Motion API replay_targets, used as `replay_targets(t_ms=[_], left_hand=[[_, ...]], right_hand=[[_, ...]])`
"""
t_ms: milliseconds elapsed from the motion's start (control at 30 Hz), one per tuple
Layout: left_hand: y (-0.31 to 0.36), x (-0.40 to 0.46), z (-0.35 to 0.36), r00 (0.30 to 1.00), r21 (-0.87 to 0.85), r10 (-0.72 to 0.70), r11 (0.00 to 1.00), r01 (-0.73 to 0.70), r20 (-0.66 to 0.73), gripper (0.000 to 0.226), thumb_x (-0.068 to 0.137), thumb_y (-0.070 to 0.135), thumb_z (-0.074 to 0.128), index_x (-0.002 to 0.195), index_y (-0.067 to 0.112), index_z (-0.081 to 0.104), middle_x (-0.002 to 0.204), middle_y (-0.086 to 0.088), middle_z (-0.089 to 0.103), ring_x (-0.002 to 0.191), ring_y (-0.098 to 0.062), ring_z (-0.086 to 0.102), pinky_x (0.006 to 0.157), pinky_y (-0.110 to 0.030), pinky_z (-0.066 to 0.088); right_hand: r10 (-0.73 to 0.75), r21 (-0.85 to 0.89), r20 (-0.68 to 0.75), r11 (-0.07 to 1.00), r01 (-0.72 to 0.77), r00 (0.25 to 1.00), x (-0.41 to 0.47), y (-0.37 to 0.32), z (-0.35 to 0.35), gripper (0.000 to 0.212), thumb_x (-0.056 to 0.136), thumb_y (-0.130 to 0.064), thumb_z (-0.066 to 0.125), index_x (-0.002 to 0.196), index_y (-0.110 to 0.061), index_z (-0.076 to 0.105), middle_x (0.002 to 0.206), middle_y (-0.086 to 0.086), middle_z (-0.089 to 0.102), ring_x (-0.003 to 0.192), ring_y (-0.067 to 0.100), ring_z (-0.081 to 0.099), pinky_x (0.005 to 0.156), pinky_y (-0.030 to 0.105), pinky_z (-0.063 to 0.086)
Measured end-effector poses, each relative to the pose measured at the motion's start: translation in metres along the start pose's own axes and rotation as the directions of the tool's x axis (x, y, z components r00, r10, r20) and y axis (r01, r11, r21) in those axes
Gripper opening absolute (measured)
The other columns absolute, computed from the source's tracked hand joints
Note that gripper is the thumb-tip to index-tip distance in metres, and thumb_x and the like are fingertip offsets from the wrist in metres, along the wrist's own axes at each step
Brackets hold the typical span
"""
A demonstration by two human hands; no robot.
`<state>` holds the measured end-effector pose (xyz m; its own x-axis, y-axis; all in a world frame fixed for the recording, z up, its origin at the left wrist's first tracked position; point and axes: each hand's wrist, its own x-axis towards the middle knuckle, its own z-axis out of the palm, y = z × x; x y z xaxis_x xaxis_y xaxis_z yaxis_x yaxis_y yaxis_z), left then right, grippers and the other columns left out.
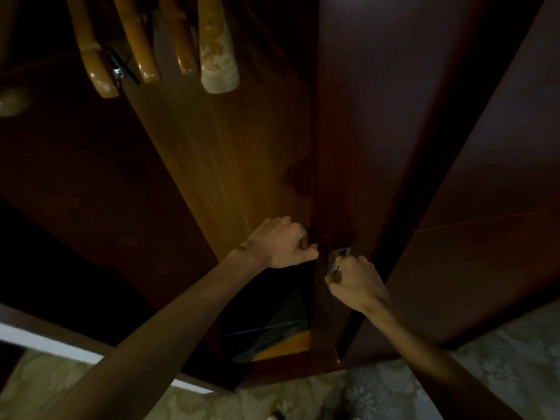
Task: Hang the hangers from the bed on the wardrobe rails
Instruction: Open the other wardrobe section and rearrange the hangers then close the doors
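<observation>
Head view | left hand (280, 244) fingers curled on door edge (315, 207) | right hand (354, 280) apparently pinching metal handle (339, 256)

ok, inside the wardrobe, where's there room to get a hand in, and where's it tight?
Free: the dark gap below the hanging hangers, left of the lit inner panel. Crowded: the top, where the hanger ends bunch close together, and the door edge, where the left hand and right hand sit by the metal plate. Something dark lies on the wardrobe floor.
</observation>
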<state>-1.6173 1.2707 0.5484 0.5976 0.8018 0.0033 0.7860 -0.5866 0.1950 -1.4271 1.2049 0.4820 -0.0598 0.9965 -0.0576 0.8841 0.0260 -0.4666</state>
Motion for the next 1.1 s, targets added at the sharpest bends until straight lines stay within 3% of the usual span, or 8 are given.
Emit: replay_targets(t_ms=[67,167,233,500,567,767,1033,1100], left_hand=[[-0.004,-0.007,0.0,1.0,-0.026,-0.031,0.999,0.031,0.004,0.045,0.089,0.061,0.041,0.058,0.029,0.049,0.053,0.009,0.053,0.047,-0.005,0.049,0.047,-0.023,0.03],[-0.012,-0.019,0.001,0.998,-0.053,-0.067,0.996,0.067,0.009,0.045,0.091,0.06,0.042,0.059,0.029,0.049,0.053,0.007,0.054,0.046,-0.007,0.05,0.047,-0.024,0.031],[-0.016,-0.028,0.002,0.996,-0.057,-0.09,0.994,0.09,-0.002,0.045,0.093,0.058,0.043,0.06,0.028,0.05,0.055,0.006,0.055,0.048,-0.008,0.051,0.047,-0.024,0.032],[-0.033,-0.069,-0.001,0.976,-0.018,-0.209,0.978,0.209,-0.053,0.048,0.098,0.048,0.05,0.064,0.014,0.058,0.055,0.001,0.055,0.044,-0.01,0.044,0.048,-0.028,0.037],[-0.037,-0.08,-0.003,0.965,-0.012,-0.255,0.967,0.255,-0.058,0.048,0.098,0.047,0.05,0.068,0.012,0.062,0.059,-0.002,0.06,0.046,-0.011,0.047,0.051,-0.029,0.042],[-0.059,-0.111,-0.012,0.943,-0.028,-0.33,0.944,0.33,-0.036,0.04,0.095,0.05,0.054,0.089,0.015,0.072,0.089,0.001,0.075,0.076,-0.016,0.068,0.068,-0.036,0.057],[-0.094,-0.153,-0.023,0.942,-0.066,-0.334,0.941,0.333,-0.006,0.038,0.098,0.047,0.054,0.077,0.018,0.066,0.081,0.001,0.071,0.07,-0.015,0.065,0.062,-0.032,0.054],[-0.103,-0.164,-0.026,0.943,-0.084,-0.334,0.94,0.332,-0.01,0.039,0.099,0.045,0.053,0.072,0.019,0.064,0.074,0.002,0.068,0.066,-0.018,0.063,0.058,-0.033,0.053]], right_hand=[[-0.028,-0.011,0.011,1.0,0.028,1.0,0.001,-0.006,0.002,0.023,0.091,-0.032,0.067,0.072,-0.025,0.056,0.07,-0.01,0.06,0.06,0.004,0.06,0.053,0.015,0.04],[-0.059,0.01,0.054,0.998,0.059,0.997,0.002,-0.017,0.003,0.022,0.091,-0.03,0.066,0.073,-0.018,0.061,0.068,-0.005,0.063,0.06,0.01,0.065,0.061,0.031,0.058],[-0.092,0.008,0.059,0.996,0.092,0.994,0.001,-0.024,0.005,0.025,0.09,-0.03,0.065,0.068,-0.017,0.059,0.064,-0.003,0.062,0.057,0.012,0.064,0.063,0.035,0.059],[-0.213,-0.022,0.113,0.976,0.216,0.971,0.003,-0.055,0.022,0.028,0.089,-0.034,0.066,0.07,-0.015,0.059,0.06,-0.003,0.06,0.053,0.014,0.062,0.048,0.028,0.047],[-0.242,-0.016,0.136,0.969,0.246,0.961,0.004,-0.065,0.026,0.027,0.089,-0.035,0.067,0.072,-0.014,0.062,0.062,-0.002,0.063,0.055,0.016,0.064,0.051,0.032,0.055],[-0.275,-0.034,0.149,0.959,0.283,0.95,0.001,-0.101,0.041,0.029,0.089,-0.036,0.068,0.07,-0.013,0.064,0.066,-0.001,0.064,0.061,0.018,0.066,0.054,0.033,0.054],[-0.262,-0.031,0.129,0.963,0.268,0.956,-0.008,-0.153,0.068,0.029,0.092,-0.033,0.066,0.073,-0.011,0.065,0.071,0.0,0.064,0.064,0.019,0.065,0.055,0.029,0.046],[-0.259,-0.023,0.128,0.964,0.264,0.957,-0.01,-0.167,0.074,0.028,0.092,-0.033,0.066,0.075,-0.01,0.066,0.073,0.001,0.066,0.067,0.02,0.067,0.057,0.032,0.052]])
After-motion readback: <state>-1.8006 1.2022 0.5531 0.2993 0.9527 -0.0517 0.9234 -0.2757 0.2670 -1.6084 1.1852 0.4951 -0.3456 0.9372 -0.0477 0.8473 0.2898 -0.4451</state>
